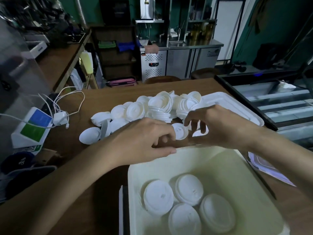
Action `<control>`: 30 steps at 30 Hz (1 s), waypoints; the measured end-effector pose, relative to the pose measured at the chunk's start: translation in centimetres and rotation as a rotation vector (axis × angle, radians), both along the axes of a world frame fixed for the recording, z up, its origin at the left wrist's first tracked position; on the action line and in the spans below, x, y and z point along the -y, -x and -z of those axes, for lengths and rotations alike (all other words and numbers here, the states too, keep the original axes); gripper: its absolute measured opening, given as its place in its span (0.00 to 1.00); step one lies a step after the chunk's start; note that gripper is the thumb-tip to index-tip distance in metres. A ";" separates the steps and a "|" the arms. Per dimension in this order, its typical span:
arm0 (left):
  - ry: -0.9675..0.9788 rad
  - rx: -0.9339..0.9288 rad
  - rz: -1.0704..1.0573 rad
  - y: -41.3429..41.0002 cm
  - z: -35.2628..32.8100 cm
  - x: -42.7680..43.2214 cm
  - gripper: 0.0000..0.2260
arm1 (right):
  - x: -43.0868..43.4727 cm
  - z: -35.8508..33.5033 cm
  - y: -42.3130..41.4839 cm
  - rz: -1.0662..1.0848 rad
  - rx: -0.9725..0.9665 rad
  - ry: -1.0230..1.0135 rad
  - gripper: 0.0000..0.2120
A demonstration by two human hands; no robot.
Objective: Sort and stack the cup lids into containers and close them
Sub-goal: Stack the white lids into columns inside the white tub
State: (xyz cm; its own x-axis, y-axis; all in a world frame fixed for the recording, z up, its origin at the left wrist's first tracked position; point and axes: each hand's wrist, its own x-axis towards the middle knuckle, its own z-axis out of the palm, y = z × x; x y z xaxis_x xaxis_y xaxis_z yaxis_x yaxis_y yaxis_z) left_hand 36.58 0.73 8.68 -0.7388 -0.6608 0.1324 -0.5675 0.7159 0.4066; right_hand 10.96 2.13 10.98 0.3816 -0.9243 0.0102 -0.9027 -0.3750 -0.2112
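- Head view: brown table spans the frame. It has bare wood at lower left and left of centre, which I judge the best room for swinging my arms.
- White container sits open at lower right, with four stacked lids flat on its floor. Its far rim lies just under my hands, so I should lift clear of it before lowering.
- Container cover lies flat at centre right, beyond my wrist.
- Loose pile of cup lids sprawls across the centre.
- Right hand arches with fingers spread over lids at the pile's near edge. I cannot tell if it grips one.
- Left hand curls its fingers against a single lid. I cannot tell whether it holds it.
- Best done, I think, by nesting lids dome-up and matched before dropping.
- White cable at the left edge could snag.
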 end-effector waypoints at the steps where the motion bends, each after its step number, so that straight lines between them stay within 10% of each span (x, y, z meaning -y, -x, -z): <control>1: -0.006 -0.032 -0.034 -0.2 0.3 0.9 0.10 | 1.1 0.3 0.0 0.019 0.016 -0.009 0.17; 19: -0.135 -0.146 -0.531 1.8 10.6 13.6 0.22 | 15.5 10.1 -2.3 0.230 0.239 -0.372 0.38; 24: -0.261 -0.137 -0.502 1.6 11.6 13.6 0.08 | 15.6 10.6 -2.6 0.188 0.270 -0.410 0.32; 30: -0.291 -0.223 -0.483 0.8 12.3 12.4 0.36 | 14.7 10.8 -2.6 0.105 0.265 -0.492 0.26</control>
State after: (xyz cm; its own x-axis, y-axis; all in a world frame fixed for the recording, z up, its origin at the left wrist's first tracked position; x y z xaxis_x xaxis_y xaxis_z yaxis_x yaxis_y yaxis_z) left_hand 35.75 -11.68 -3.66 -0.3219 -0.9467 0.0129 -0.6790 0.2404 0.6937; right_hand 13.56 -12.58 0.21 0.3309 -0.8769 -0.3486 -0.8221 -0.0865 -0.5628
